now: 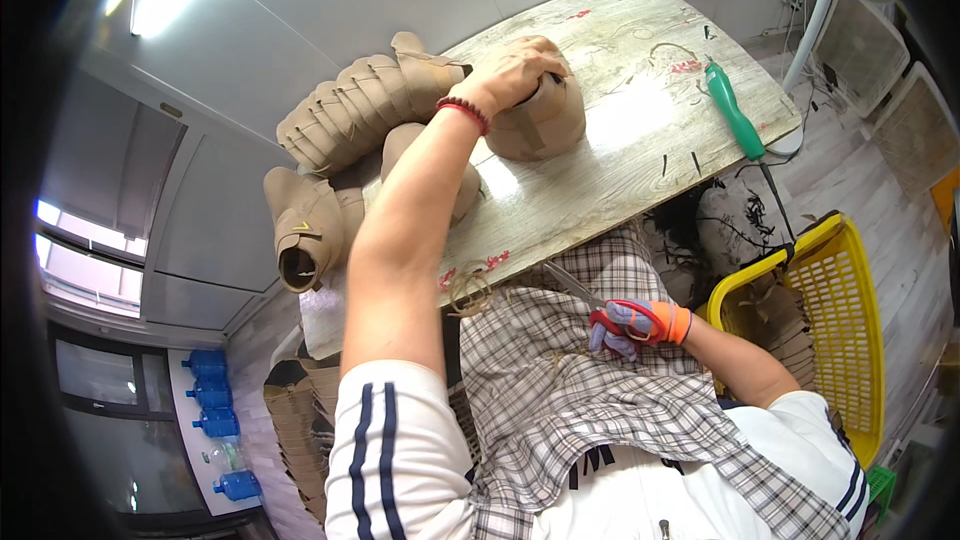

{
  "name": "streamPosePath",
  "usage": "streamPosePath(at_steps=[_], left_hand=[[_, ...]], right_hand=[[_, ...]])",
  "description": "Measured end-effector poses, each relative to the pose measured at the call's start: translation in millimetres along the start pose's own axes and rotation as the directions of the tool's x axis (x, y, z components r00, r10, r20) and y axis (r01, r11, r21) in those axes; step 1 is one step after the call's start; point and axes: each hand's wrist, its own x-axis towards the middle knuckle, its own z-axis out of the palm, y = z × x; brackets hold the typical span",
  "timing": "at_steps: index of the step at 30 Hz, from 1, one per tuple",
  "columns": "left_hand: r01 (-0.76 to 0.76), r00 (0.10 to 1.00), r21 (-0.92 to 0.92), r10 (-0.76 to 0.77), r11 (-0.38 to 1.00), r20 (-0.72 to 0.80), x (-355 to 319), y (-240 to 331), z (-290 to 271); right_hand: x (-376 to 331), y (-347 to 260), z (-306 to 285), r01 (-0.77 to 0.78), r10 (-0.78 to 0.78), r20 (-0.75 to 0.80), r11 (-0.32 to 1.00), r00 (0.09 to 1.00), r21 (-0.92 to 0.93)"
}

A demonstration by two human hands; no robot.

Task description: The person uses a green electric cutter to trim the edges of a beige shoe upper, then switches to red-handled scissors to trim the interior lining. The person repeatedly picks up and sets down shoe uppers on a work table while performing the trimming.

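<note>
My left hand [520, 70], with a dark red bead bracelet at the wrist, reaches across the table [620, 50] and closes on the top of a tan shoe upper [540, 125]. Its fingertips curl into the upper's opening. Down at my lap, my right hand [635, 325] wears a purple and orange glove. It is closed round the red handles of a pair of scissors [575, 283], whose blades point up and left toward the table's front edge. Left of my left forearm, a nested row of tan uppers [355, 110] lies beside a loose upper [300, 225].
A green corded hand tool [735, 112] lies at the table's right end, among black scraps and red threads. Below it stands a yellow basket [840, 310] with tan pieces inside. More stacked tan pieces [300, 430] sit at lower left. Blue water jugs [210, 395] line the floor.
</note>
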Motion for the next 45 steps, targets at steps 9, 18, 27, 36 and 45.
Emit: streamPosePath(at_steps=[9,18,27,36,45], left_hand=[[0.394,0.887,-0.779,-0.422,0.488,0.184,-18,-24,-17],[0.598,0.801,-0.156,-0.588,0.786,0.110,-198,8,-17],[0.393,0.699,-0.366,-0.532,0.844,-0.478,-232,-22,-66],[-0.070,0.064,-0.995,-0.995,0.076,-0.081,-398,76,-133],[-0.089,-0.118,-0.866,-0.858,-0.493,0.501,-368,308,-35]], right_hand=[[-7,-13,1,0.013,-0.011,-0.068,1.000,0.998,0.026],[0,-12,6,-0.042,0.052,-0.103,0.995,0.993,0.091],[-9,-16,14,-0.015,-0.001,-0.216,0.997,0.976,-0.071],[-15,-63,25,-0.274,0.123,-0.506,0.932,0.854,-0.237],[50,-85,48,-0.091,-0.394,-0.028,-0.142,0.919,-0.986]])
